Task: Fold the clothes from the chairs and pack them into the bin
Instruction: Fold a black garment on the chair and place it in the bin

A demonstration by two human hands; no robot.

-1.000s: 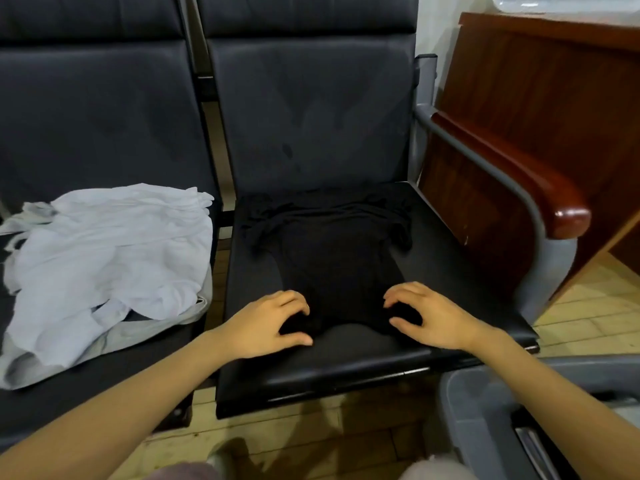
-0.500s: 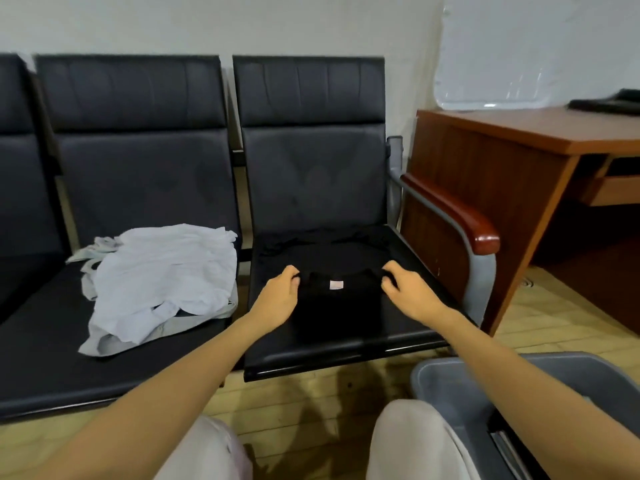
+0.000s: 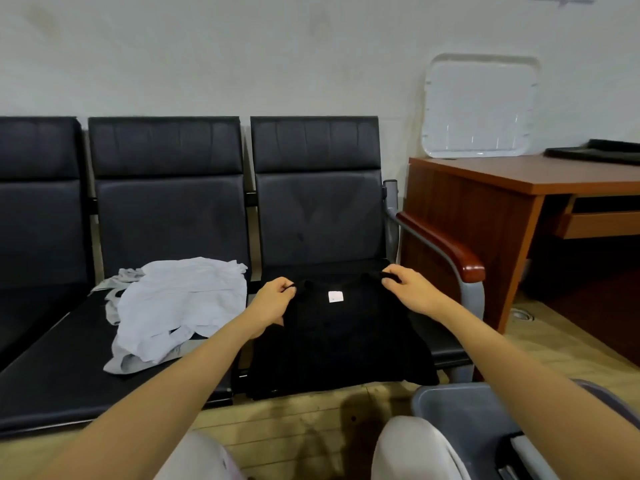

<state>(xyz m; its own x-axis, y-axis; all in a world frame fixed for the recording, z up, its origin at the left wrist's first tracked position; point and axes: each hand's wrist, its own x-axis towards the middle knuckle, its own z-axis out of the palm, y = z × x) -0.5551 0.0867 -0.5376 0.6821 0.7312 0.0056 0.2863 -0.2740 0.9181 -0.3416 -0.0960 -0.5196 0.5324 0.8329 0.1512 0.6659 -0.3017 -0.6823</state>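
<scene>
Two hands: both reach forward at the centre of the frame, each holding one shoulder of a black shirt.
Left hand: just left of centre, fingers curled, thumb and fingertips pinching the shirt's shoulder edge.
Right hand: just right of centre, fingers curled over the other shoulder, gripping the cloth.
Black shirt: spread between the hands over the seat of the rightmost chair. Its hem reaches past the seat's front edge, and a small white label shows below the collar.
White clothes: a crumpled heap on the seat of the middle chair, left of centre, near the left hand but apart from it.
Armrest: red-brown wood on a grey frame, right of the shirt.
Bin: grey, in the lower right corner on the wooden floor, partly hidden by the right forearm. What is inside it cannot be made out.
Desk: brown wood at the right edge, with a white tray leaning on the wall above it.
</scene>
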